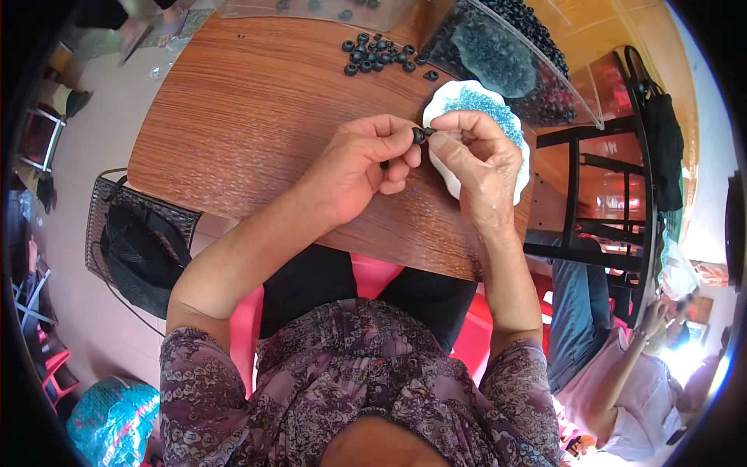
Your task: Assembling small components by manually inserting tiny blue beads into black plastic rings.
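Note:
Over the wooden table, my two hands meet fingertip to fingertip. My left hand (362, 159) is closed, pinching a small round black piece (419, 136) between thumb and forefinger. It resembles the loose black ones on the table. From the other side, my right hand (486, 159) is closed in a pinch on a tiny dark part (430, 131) touching the black piece; its exact kind is too small to make out. Beneath my right hand lies a white scalloped plate (523, 173) holding many small translucent blue pieces (472, 100).
Loose black round pieces with holes (379, 58) lie scattered on the wooden table (233, 117). Behind the plate stands a clear plastic bin (545, 97) of dark pieces. A black metal frame (576, 187) is at right, where another person (622, 381) sits. A black bag (140, 257) rests at left.

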Action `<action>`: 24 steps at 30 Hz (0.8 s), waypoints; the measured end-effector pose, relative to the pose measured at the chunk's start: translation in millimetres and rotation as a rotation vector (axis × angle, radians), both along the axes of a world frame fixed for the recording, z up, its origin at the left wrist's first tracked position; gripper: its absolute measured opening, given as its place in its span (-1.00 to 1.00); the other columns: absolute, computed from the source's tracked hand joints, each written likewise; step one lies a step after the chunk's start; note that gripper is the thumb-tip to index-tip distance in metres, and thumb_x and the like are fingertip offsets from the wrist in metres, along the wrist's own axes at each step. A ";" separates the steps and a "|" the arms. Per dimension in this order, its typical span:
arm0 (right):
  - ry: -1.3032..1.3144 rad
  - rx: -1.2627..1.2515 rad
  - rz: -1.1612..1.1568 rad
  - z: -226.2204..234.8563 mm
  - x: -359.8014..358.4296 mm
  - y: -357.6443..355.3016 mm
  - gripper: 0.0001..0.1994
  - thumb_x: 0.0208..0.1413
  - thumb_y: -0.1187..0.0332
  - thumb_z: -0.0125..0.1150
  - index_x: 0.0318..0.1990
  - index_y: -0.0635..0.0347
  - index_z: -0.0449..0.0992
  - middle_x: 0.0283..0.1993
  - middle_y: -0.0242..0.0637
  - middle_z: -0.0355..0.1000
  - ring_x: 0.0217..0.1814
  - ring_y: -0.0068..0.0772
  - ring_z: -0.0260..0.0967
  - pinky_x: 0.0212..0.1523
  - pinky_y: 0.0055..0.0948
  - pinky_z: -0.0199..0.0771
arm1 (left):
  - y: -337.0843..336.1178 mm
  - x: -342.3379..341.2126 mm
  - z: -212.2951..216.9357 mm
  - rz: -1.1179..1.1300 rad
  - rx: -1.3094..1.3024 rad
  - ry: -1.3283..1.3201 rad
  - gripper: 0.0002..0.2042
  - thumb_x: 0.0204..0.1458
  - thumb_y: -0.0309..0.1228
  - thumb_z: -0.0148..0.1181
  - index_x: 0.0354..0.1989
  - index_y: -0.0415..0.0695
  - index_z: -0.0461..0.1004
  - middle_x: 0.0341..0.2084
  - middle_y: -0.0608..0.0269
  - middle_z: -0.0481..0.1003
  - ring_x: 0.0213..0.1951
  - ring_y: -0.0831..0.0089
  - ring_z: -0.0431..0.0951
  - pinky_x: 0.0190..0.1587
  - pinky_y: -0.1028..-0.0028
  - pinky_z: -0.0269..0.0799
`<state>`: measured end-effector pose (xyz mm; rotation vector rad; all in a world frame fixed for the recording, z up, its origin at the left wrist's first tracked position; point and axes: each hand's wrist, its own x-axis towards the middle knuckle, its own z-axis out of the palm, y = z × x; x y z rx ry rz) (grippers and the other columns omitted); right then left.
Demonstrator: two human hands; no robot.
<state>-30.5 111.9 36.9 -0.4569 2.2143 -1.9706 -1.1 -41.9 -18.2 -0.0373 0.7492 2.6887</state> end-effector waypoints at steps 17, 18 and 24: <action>0.020 0.107 0.092 7.6 -1.0 6.9 -0.84 -0.13 0.65 0.22 -0.33 0.33 0.52 -0.37 -0.38 0.44 -0.35 -0.65 0.32 -0.25 -0.66 0.32 | -1.3 2.0 4.2 -0.018 -0.075 0.029 -0.85 0.10 -0.38 0.06 -0.34 -0.22 0.39 -0.57 0.29 0.42 -0.72 0.73 0.15 -0.69 0.71 -0.01; 0.020 0.108 0.090 8.6 -1.6 6.8 -0.84 -0.13 0.65 0.22 -0.33 0.33 0.52 -0.37 -0.38 0.44 -0.35 -0.65 0.32 -0.25 -0.66 0.32 | -0.8 2.0 4.3 -0.020 -0.073 0.029 -0.85 0.10 -0.38 0.06 -0.34 -0.22 0.39 -0.57 0.29 0.42 -0.72 0.73 0.15 -0.69 0.71 -0.01; -0.124 0.091 0.092 10.2 -8.7 10.2 -0.84 -0.17 0.66 0.24 -0.35 0.34 0.52 -0.41 -0.35 0.45 -0.39 -0.64 0.32 -0.31 -0.65 0.33 | 0.5 3.8 4.9 0.014 -0.161 0.064 -0.86 0.08 -0.39 0.08 -0.32 -0.23 0.40 -0.57 0.27 0.42 -0.71 0.74 0.15 -0.69 0.71 0.00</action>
